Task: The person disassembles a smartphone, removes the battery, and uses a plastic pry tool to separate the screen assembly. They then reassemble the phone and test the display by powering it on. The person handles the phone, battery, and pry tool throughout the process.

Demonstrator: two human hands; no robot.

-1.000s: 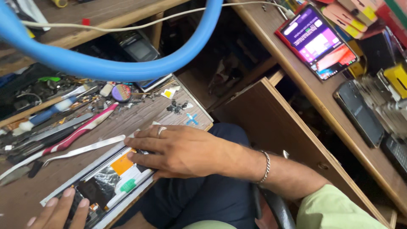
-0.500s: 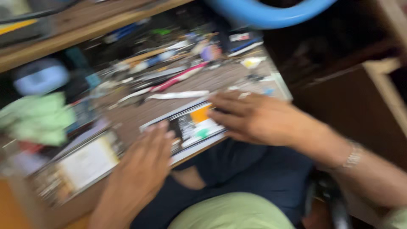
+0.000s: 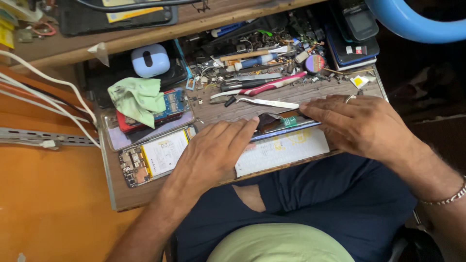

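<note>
Hands first: had the left hand (image 3: 213, 148) lying open and flat, palm down, fingers straight and close together, nothing gripped. Same with the right hand (image 3: 361, 123), spread loose, palm down, not closed around anything, ring (image 3: 348, 98) on one finger and a chain bracelet (image 3: 451, 197) at the wrist.

Found the opened phone (image 3: 279, 121) just below the steel tweezers (image 3: 269, 102), on the side nearer the lap, close to them but not touching as far as could be seen. Had the left fingertips resting on its left end and the right fingers covering its right end, so only the middle strip showed, dark guts with a bit of green and orange. Couldn't tell how hard either hand pressed.

Spotted a pale flat panel (image 3: 284, 150) below the tweezers too, right under the phone and partly under the left palm.

Rest of the mess, all from the tweezers:
- just above: a pink-handled tool (image 3: 272, 85) and a heap of drivers and loose bits
- up and right: a small round tin (image 3: 314, 63), then a couple of dark phones (image 3: 352, 46), then a fat blue ring (image 3: 412, 22) at the corner
- left: a green cloth (image 3: 136, 99) draped over a red-edged phone with its blue board showing (image 3: 170, 104)
- down and left: another gutted phone (image 3: 158, 155) with a pale battery
- up and left: a lilac earbud case (image 3: 150, 60)
- far left: white cables (image 3: 48, 92)
</note>
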